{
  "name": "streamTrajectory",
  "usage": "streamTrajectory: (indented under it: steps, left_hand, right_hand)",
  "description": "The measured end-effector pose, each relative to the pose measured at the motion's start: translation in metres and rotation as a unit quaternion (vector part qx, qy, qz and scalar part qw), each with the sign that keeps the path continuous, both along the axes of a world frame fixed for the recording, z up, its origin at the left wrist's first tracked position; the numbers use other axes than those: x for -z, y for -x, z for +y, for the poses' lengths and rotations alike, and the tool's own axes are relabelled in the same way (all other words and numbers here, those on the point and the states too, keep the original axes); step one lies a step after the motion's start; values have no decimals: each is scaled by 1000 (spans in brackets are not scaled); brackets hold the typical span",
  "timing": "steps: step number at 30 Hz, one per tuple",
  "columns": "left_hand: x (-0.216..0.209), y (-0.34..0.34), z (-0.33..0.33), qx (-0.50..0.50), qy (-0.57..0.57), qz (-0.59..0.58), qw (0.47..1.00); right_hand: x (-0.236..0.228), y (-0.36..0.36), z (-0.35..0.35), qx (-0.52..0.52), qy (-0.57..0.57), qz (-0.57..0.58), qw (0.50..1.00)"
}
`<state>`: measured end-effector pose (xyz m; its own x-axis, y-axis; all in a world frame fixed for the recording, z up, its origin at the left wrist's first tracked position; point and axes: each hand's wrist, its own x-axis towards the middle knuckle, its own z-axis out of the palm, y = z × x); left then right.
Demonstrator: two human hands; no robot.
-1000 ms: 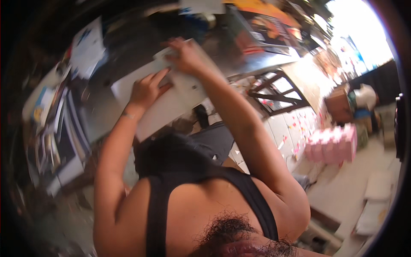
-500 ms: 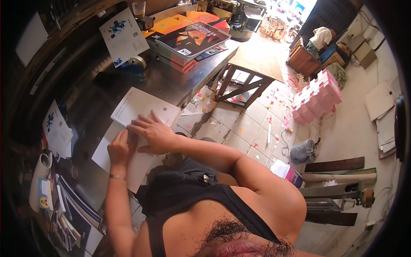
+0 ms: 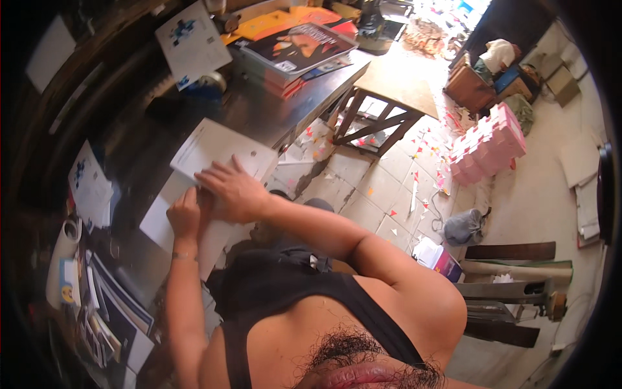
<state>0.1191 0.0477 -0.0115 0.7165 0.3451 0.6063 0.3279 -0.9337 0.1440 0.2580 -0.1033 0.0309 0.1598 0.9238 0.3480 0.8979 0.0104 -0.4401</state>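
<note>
A white printed sheet or booklet (image 3: 210, 142) lies on the dark table in front of me, its upper part over a second white sheet or page (image 3: 159, 217). My right hand (image 3: 236, 191) rests on the upper part near its lower edge, fingers stretched and spread. Close beside it, my left hand (image 3: 185, 214) is closed at that same edge, above the lower page. Its fingers are curled, and whatever they pinch is hidden. Whether the two white parts are joined cannot be made out.
Stacked books (image 3: 291, 55) and a printed sheet (image 3: 192, 44) sit farther along the metal table (image 3: 139, 120). Papers and booklets (image 3: 113, 292) crowd the near left. A wooden stool (image 3: 395, 91), pink stacks (image 3: 489, 146) and paper scraps stand or lie rightward. A person (image 3: 495, 57) bends far off.
The view has shifted slightly. Both hands have moved a little away from me along the white paper, and my right thumb is less visible than before.
</note>
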Motion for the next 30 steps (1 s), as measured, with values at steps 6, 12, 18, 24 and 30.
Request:
streamTrajectory:
  steps: [6,12,18,24,30]
  left_hand:
    - [-25,-13,-12,36,25,-38,998]
    - [-39,-5,-6,-39,66,-41,996]
    - [-45,11,23,-118,113,-44,986]
    - [-45,8,7,-28,178,-76,981]
    - [-36,-1,1,-9,162,-5,987]
  right_hand:
    - [-9,-4,-6,18,2,-17,1000]
    - [-13,-4,-5,6,-8,-21,1000]
    - [-12,-3,-6,17,4,-19,1000]
    - [-13,-1,-7,18,-2,-27,999]
    - [-12,-2,-7,18,8,-31,999]
